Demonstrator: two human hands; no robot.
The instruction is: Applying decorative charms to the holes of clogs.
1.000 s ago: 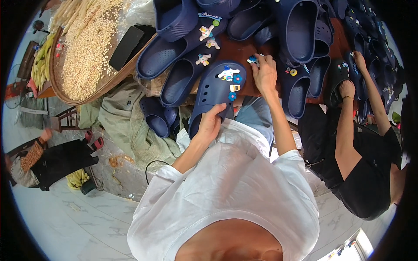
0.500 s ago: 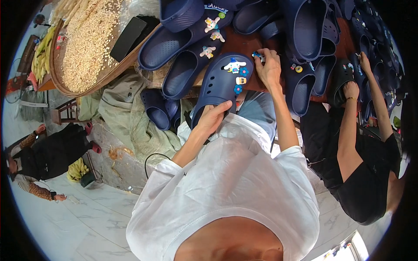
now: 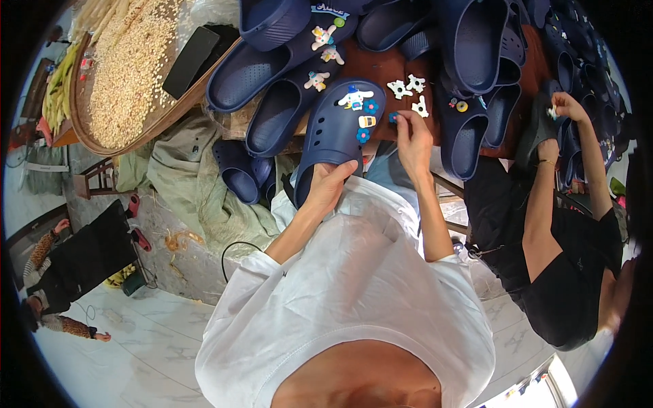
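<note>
My left hand [image 3: 329, 185] grips a navy clog [image 3: 325, 139] by its heel opening, thumb on the rim, with the toe pointing away from me. On the clog's upper are a white character charm [image 3: 355, 98], a cup-shaped charm [image 3: 367, 122] and two blue flower charms. Just right of the clog, my right hand [image 3: 415, 143] pinches a small blue charm [image 3: 393, 117], apart from the clog; the fingers partly cover it. Beyond that hand, several white charms [image 3: 399, 89] lie on the reddish-brown table [image 3: 382, 70].
Navy clogs [image 3: 279, 119] crowd the table on both sides, some stacked. At the far left stands a round woven tray [image 3: 80, 112] of pale kernels, with a black box [image 3: 192, 62] on it. A co-worker in black [image 3: 564, 272] handles a dark clog [image 3: 534, 132] at the right.
My right hand has drawn back toward me with a blue charm, uncovering white charms on the table. The left hand keeps the clog. The co-worker's far hand has come to their clog.
</note>
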